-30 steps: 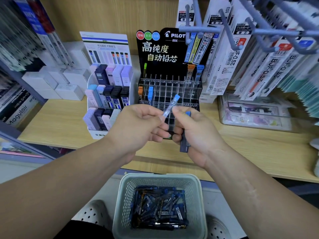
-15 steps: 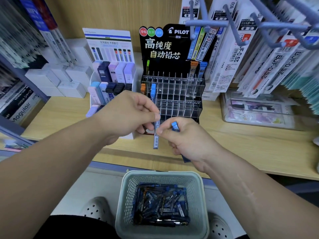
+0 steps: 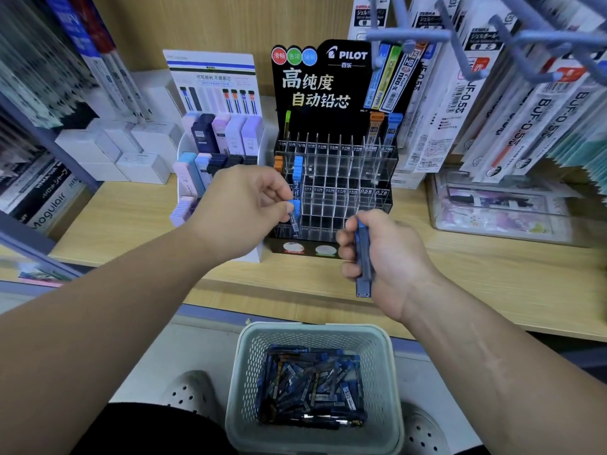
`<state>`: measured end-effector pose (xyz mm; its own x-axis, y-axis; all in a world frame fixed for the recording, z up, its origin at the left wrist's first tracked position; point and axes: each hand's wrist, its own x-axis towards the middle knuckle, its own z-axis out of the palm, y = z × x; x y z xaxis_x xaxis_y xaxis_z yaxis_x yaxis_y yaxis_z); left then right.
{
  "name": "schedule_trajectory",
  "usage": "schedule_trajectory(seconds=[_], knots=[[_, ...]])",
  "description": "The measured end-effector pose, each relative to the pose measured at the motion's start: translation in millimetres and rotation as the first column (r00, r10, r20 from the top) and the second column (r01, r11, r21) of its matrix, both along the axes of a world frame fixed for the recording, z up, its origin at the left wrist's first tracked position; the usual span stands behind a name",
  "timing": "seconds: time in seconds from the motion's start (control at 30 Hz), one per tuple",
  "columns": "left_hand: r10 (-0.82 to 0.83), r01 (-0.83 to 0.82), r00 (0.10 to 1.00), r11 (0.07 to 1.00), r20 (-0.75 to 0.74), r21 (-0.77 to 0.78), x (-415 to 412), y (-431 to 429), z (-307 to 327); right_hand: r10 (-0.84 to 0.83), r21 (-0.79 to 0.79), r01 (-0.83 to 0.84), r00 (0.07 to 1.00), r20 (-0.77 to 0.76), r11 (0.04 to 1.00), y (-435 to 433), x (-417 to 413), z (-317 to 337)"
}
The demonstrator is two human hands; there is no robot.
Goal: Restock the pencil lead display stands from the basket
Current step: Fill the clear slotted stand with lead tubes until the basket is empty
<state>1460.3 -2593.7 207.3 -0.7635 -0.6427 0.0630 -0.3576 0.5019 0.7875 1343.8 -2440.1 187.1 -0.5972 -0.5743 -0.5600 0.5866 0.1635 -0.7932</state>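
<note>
A black Pilot lead display stand [image 3: 335, 178] with clear slot rows stands on the wooden shelf. My left hand [image 3: 243, 208] pinches a blue-capped lead tube [image 3: 294, 218] by its top, its lower end down in a front-left slot. My right hand [image 3: 381, 257] grips several dark blue lead tubes [image 3: 363, 261] upright in front of the stand's lower right. A pale green mesh basket [image 3: 243, 372] on the floor below holds several more blue tubes [image 3: 312, 385].
A white stand of pastel lead cases [image 3: 220, 142] sits left of the Pilot stand. White boxes [image 3: 131, 149] lie further left. Hanging refill packs [image 3: 492, 93] crowd the upper right above a clear box [image 3: 499, 205]. My shoes [image 3: 187, 392] flank the basket.
My left hand carried the single tube from my right hand up to the stand and lowered it into a front-left slot. My right hand dropped slightly, still holding its bundle.
</note>
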Motion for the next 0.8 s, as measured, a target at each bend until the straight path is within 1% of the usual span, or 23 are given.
schedule_trajectory(seconds=[0.1,0.27,0.33,0.4,0.5,0.57,0.67,0.73,0.77,0.8], knots=[[-0.01,0.01,1.0,0.999,0.002,-0.051,-4.4,-1.3,-1.9,0.015,-0.007,-0.015,0.999,-0.041,1.0,0.9,-1.6,-0.3],[-0.04,0.045,0.998,0.991,0.043,-0.128,-4.9,-11.2,-2.0,0.051,0.041,-0.044,0.983,-0.176,0.998,3.2,-5.4,0.3],[-0.053,0.061,0.997,0.987,0.056,-0.151,-3.9,-12.9,-4.8,0.055,0.038,-0.049,0.98,-0.191,0.998,3.6,-6.3,0.7],[-0.079,0.096,0.993,0.969,0.082,-0.227,-4.4,-11.9,-9.6,0.052,0.003,-0.052,0.983,-0.179,0.999,3.8,-6.8,0.8],[-0.157,0.187,0.982,0.902,0.109,-0.388,-8.2,-10.5,-18.4,0.06,-0.023,-0.066,0.981,-0.185,0.998,4.8,-7.8,0.9],[-0.178,0.215,0.976,0.871,0.125,-0.442,-11.0,-9.8,-22.5,0.063,-0.033,-0.07,0.981,-0.183,0.997,6.5,-9.0,1.3],[-0.154,0.212,0.975,0.858,0.16,-0.468,-11.8,-10.2,-25.2,0.063,-0.095,-0.076,0.989,-0.132,0.993,9.1,-11.3,1.4],[-0.137,0.209,0.974,0.852,0.181,-0.479,-11.3,-11.3,-25.4,0.066,-0.112,-0.08,0.99,-0.126,0.99,9.7,-12.1,0.6],[-0.136,0.207,0.974,0.856,0.18,-0.473,-11.5,-11.0,-24.0,0.062,-0.108,-0.077,0.989,-0.136,0.991,10.1,-12.4,0.3],[-0.142,0.2,0.976,0.878,0.163,-0.435,-11.8,-10.1,-21.2,0.054,-0.1,-0.069,0.987,-0.15,0.993,9.9,-12.6,0.0]])
